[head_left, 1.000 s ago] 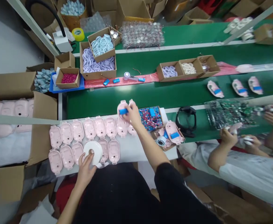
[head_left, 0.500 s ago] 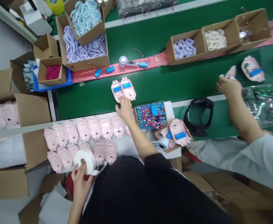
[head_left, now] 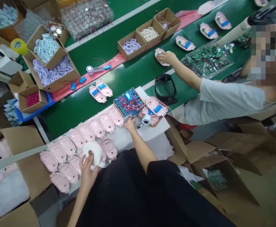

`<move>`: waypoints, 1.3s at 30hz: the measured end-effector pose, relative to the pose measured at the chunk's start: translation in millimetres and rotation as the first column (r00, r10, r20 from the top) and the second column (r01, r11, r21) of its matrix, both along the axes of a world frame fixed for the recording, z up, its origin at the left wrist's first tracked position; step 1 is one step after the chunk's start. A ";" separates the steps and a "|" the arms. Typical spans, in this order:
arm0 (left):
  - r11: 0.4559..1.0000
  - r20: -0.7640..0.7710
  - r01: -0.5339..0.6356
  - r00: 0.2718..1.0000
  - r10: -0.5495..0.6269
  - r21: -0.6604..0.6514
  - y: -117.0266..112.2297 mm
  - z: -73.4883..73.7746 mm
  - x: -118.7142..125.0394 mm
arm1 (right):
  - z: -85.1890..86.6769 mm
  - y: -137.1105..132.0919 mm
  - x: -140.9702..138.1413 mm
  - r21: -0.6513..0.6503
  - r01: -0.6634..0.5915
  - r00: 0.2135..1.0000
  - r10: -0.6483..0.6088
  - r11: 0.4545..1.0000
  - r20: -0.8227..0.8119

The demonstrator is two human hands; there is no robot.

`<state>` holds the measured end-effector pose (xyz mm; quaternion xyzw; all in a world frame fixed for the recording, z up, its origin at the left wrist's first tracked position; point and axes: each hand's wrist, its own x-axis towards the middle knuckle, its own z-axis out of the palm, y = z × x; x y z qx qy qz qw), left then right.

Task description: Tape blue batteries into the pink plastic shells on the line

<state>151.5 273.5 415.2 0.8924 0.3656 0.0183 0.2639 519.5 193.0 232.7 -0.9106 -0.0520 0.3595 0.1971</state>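
Note:
My left hand (head_left: 89,167) grips a roll of white tape (head_left: 95,151), its loose end hanging by my dark shirt. The roll hides part of the pink plastic shells (head_left: 68,145), which lie in two rows along the white surface. My right hand (head_left: 129,123) is closed at the near edge of a box of blue battery packs (head_left: 129,102) with red wires. Something greyish shows at its fingertips, too small to make out. Two pink shells (head_left: 101,91) with blue packs inside lie on the green bench beyond. A small handheld fan part (head_left: 146,119) rests right of my right hand.
Cardboard boxes of purple rings (head_left: 53,70), pale blue rings (head_left: 45,47) and white rings (head_left: 149,33) stand at the back. A black strap-like frame (head_left: 165,89) lies right of the battery box. A co-worker's hand (head_left: 167,58) touches a pink shell at right.
My right hand has left the two shells on the green bench and come back beside the battery box. My left hand still holds the tape roll. The view has turned rightward.

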 end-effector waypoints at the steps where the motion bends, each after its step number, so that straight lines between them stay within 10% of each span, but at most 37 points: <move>1: 1.000 0.011 0.010 1.000 -0.010 0.009 -1.2 2.3 -4.9 | -0.5 4.6 0.7 -0.032 0.017 1.000 -0.017 0.999 -0.001; 13: 0.991 0.159 -0.010 0.987 -0.011 0.134 -9.3 6.6 -83.4 | 12.8 -50.5 -55.2 -0.018 -0.057 0.995 0.059 0.998 0.076; 20: 0.984 0.119 -0.047 0.993 0.027 0.170 -19.2 18.7 -102.2 | 3.9 -22.2 -19.3 -0.148 -0.006 0.997 0.017 0.989 0.070; 26: 0.981 0.145 0.014 0.989 -0.043 0.194 -17.3 19.8 -102.9 | -1.1 -11.5 -20.8 -0.171 0.011 0.999 -0.018 0.985 -0.036; 34: 0.985 0.137 0.056 0.987 -0.078 0.164 -18.8 23.8 -77.0 | 25.4 -66.6 -133.5 0.026 -0.164 0.980 0.166 0.986 -0.106; 39: 0.984 0.109 0.073 0.990 -0.092 0.163 -23.6 28.1 -64.0 | 24.8 -84.8 -135.8 0.076 -0.293 0.946 0.278 0.953 0.170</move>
